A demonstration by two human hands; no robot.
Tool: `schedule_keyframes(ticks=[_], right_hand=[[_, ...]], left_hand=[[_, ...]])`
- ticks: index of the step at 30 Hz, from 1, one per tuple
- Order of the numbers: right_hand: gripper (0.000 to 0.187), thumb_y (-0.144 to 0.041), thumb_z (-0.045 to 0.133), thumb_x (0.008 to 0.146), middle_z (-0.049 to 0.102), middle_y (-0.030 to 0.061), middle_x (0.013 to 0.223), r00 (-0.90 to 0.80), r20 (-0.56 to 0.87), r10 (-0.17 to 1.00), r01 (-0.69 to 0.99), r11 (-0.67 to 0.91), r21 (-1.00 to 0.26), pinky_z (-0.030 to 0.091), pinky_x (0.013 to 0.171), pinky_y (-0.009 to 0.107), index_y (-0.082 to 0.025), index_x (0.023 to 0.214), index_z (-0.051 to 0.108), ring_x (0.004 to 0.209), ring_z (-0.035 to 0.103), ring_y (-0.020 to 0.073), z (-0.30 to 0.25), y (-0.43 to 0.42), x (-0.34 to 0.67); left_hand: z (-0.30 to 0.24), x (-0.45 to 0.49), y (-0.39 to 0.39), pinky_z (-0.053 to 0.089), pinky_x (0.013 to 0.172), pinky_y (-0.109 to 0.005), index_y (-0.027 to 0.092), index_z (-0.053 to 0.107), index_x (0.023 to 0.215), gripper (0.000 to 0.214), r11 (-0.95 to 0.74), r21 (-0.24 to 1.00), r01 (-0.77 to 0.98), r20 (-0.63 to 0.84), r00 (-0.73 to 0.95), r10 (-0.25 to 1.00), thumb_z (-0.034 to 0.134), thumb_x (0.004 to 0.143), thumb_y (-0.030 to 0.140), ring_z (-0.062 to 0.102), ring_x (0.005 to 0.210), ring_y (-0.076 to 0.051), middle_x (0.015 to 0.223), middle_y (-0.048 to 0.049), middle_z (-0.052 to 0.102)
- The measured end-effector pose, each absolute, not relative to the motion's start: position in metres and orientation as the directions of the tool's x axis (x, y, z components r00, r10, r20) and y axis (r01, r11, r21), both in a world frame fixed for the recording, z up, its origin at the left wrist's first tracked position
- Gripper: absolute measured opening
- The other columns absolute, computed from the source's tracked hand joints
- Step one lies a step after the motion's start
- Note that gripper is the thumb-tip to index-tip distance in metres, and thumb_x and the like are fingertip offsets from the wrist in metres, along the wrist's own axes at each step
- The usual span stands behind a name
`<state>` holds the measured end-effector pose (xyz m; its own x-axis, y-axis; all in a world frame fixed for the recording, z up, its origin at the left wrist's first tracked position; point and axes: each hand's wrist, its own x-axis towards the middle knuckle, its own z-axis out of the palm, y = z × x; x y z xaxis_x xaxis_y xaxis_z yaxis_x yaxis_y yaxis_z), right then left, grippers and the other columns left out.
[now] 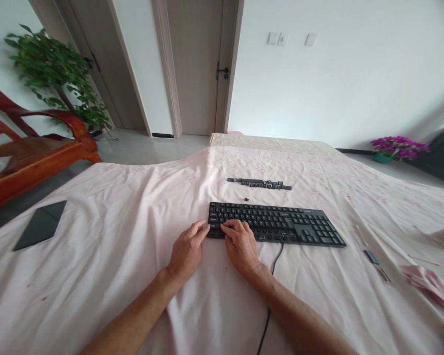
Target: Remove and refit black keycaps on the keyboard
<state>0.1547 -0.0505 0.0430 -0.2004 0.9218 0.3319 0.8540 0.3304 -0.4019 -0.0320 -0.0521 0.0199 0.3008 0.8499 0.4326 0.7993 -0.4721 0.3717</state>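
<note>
Left hand (187, 251), fingers loose, is bracing the 9 o'clock end of the flat black plastic keyboard (281, 225) lying mid pink-cloth-covered counter (126, 231), probably steadying it while right hand (240, 245) is curling onto the bottom-left keys, grip unclear, with the row of loose black keycaps (261, 184) sitting at its 12 o'clock.

Single head-worn view, forward and down, close over the keyboard (277, 224).

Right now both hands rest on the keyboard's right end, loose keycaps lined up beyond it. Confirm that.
Wrong end: the head view shows the left hand and right hand on the left end of the keyboard; loose keycaps lined up beyond it.
</note>
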Motion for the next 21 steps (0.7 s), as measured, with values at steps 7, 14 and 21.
schedule_keyframes(ticks=[7,14,21], right_hand=[[0.045,-0.007,0.052,0.079,0.062,0.0023,0.112,-0.211,0.339,0.917,0.833,0.35,-0.429,0.043,0.082,0.034,-0.032,0.112,0.067,0.096,0.051,0.0214,0.043,-0.051,0.157],[0.047,-0.003,0.051,0.076,0.063,0.0029,0.109,-0.186,0.384,0.904,0.734,0.388,-0.557,0.043,0.088,0.035,-0.031,0.109,0.069,0.097,0.052,0.0201,0.037,-0.047,0.16],[0.041,-0.003,0.048,0.081,0.063,0.002,0.103,-0.163,0.413,0.896,0.628,0.417,-0.657,0.046,0.086,0.027,-0.029,0.103,0.071,0.097,0.057,0.014,0.052,-0.053,0.183]], left_hand=[[0.02,-0.031,-0.052,0.049,0.099,-0.034,0.022,0.056,0.126,0.055,-0.484,0.39,0.784,0.437,0.304,0.846,0.04,0.08,-0.002,0.058,0.112,-0.018,0.13,-0.0056,0.055],[0.022,-0.031,-0.051,0.049,0.098,-0.032,0.023,0.053,0.129,0.058,-0.44,0.37,0.818,0.416,0.277,0.866,0.038,0.08,-0.003,0.057,0.113,-0.017,0.13,-0.0056,0.054],[0.017,-0.029,-0.056,0.053,0.09,-0.035,0.026,0.05,0.133,0.059,-0.483,0.223,0.847,0.449,0.351,0.822,0.037,0.081,0.0,0.061,0.108,-0.02,0.133,-0.0084,0.052]])
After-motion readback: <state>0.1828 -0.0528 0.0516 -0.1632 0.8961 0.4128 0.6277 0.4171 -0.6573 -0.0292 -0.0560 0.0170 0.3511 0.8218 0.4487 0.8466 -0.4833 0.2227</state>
